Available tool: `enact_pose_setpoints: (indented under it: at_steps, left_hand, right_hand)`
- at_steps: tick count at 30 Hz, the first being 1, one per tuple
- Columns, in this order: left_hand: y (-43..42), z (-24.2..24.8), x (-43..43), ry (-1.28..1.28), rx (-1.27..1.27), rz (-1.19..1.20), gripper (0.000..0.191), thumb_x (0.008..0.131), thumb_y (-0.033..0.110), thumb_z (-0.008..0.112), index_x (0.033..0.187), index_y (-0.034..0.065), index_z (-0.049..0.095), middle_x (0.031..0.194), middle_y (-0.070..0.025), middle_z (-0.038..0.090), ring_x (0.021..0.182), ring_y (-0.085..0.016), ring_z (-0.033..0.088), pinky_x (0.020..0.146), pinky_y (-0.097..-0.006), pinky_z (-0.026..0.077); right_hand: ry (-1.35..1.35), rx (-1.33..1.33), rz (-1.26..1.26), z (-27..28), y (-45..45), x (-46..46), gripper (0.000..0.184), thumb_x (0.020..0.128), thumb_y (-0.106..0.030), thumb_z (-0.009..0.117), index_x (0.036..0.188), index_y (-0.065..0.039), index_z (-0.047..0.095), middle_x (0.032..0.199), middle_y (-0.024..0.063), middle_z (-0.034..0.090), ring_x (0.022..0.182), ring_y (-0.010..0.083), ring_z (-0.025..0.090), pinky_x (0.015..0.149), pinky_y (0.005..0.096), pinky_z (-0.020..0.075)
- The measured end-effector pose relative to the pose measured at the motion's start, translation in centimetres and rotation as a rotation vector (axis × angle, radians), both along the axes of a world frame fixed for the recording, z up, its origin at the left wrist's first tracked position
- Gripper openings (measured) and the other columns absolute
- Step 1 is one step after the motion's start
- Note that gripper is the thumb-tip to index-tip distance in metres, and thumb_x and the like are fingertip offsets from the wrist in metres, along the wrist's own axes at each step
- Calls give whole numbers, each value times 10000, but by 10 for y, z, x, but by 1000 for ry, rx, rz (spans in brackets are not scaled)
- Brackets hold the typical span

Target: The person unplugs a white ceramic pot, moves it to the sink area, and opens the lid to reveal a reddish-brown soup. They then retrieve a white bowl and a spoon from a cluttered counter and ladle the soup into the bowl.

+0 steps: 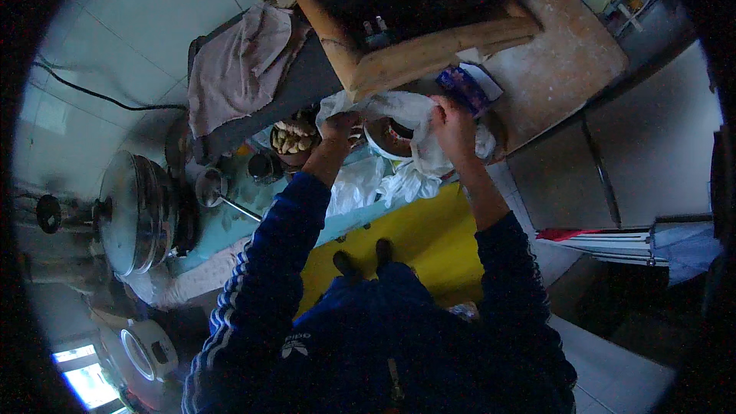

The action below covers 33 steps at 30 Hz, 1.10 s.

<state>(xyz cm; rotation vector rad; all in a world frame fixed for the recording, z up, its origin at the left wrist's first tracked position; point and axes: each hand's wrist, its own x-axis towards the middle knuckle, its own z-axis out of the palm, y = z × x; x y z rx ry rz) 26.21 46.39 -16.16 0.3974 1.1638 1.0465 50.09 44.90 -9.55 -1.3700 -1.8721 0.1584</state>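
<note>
Between both hands a thin whitish plastic bag (pixel 397 104) is stretched out. My left hand (pixel 340 126) grips its left side, and my right hand (pixel 454 126) grips its right side. Below and behind the bag, partly covered by it, sits a round bowl with a white rim (pixel 382 146). Crumpled white plastic bags (pixel 405 184) lie at the counter's front edge. Just left of my left hand stands a bowl of pale, knobbly pieces (pixel 293 141), perhaps ginger or peanuts. A blue patterned packet (pixel 464 89) is close beyond my right hand.
A wooden frame corner (pixel 359 77) juts over the counter. At left are a cloth (pixel 238 72), a large lidded pot (pixel 132 213), a dark jar (pixel 261 167) and a metal ladle (pixel 211 187). A flour-dusted board (pixel 558 63) lies at right, above a yellow mat (pixel 402 241) on the floor.
</note>
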Motion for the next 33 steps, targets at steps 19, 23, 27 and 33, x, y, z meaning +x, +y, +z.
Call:
enact_pose_setpoints:
  at_steps: [19,23,27,33]
  left_hand:
    - [-16,-3,8,1221,712,-218,248,739,169,539,951,47,583,919,-185,585,862,-368,565,704,-423,461]
    - [-43,24,-3,1199,850,-224,199,724,42,553,921,32,575,961,-176,581,854,-356,569,705,-412,465]
    - [-58,52,4,1302,1054,-183,277,652,-66,560,914,21,570,971,-152,577,898,-336,554,740,-398,465]
    - [-55,83,52,1358,1489,-467,380,615,-60,547,983,35,556,1066,-157,531,983,-317,523,836,-379,449]
  right_hand:
    - [193,-124,251,-12,-45,-14,213,765,-93,585,975,-58,593,868,123,613,659,226,608,580,310,484]
    - [96,-86,321,-22,-66,-14,237,764,-136,612,990,-70,584,854,100,607,639,225,610,560,321,491]
    - [166,-91,200,-34,-64,-14,249,774,-211,631,969,-65,582,853,81,601,593,194,601,543,295,484]
    - [1135,-947,313,-33,-14,-26,340,797,-354,602,972,-62,590,846,55,585,676,132,549,576,252,458]
